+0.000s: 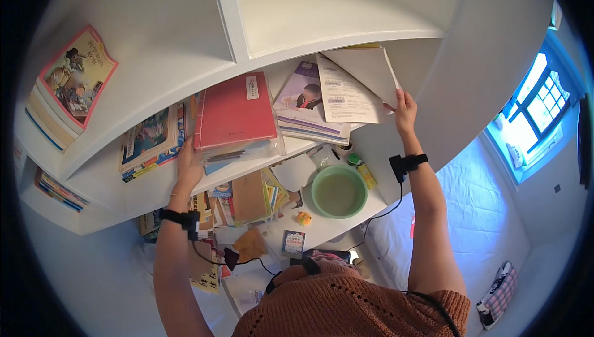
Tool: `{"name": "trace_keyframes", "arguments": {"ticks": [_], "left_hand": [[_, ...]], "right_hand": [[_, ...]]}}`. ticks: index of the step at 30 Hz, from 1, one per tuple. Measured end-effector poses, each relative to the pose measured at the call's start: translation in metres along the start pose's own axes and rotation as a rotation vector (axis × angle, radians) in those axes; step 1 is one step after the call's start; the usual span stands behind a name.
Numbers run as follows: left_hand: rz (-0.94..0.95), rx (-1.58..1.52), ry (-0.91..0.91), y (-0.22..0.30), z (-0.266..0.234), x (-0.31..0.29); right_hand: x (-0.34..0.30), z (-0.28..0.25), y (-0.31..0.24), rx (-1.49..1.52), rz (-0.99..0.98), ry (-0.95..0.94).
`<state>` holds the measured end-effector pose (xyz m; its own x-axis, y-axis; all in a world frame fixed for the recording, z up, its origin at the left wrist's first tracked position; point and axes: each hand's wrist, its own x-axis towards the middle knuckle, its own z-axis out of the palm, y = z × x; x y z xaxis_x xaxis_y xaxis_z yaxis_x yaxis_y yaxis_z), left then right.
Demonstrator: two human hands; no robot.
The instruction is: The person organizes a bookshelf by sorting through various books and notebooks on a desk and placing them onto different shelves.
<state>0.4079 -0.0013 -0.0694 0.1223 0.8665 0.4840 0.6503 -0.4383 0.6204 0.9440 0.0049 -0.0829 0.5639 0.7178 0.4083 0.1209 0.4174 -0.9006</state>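
My left hand (189,165) is at the near left corner of a red book (238,111), its fingers closed on the edge and partly hidden. That book lies on a pile of papers and clear sleeves on the white shelf (303,146). My right hand (404,113) pinches the right edge of a white printed booklet (352,92), whose upper sheet is lifted and bent. Under the booklet's left side lies a purple-covered book (304,97) on several others. Picture books (151,139) stand stacked just left of my left hand.
Below the shelf, a desk (322,228) holds a green basin (339,191), a small orange toy (304,218) and scattered books (250,198). A pink-edged book (77,80) rests in the upper left compartment. On the right are a bed (476,204) and a window (541,102).
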Motion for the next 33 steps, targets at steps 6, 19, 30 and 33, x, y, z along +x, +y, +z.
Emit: {"name": "trace_keyframes", "arguments": {"ticks": [6,19,30,33], "left_hand": [[-0.013,0.291,0.007,-0.005,-0.047,-0.002],[0.512,0.440,-0.316,0.180,0.105,0.011],[0.432,0.617,-0.551,0.184,0.195,0.043],[0.502,0.510,-0.446,0.202,0.226,0.032]], "right_hand": [[-0.028,-0.011,0.003,-0.320,-0.116,-0.227],[-0.030,0.001,-0.015,0.238,0.874,-0.439],[0.026,-0.021,-0.053,1.188,0.790,-0.055],[0.016,-0.020,-0.042,1.172,0.797,-0.114]]}}
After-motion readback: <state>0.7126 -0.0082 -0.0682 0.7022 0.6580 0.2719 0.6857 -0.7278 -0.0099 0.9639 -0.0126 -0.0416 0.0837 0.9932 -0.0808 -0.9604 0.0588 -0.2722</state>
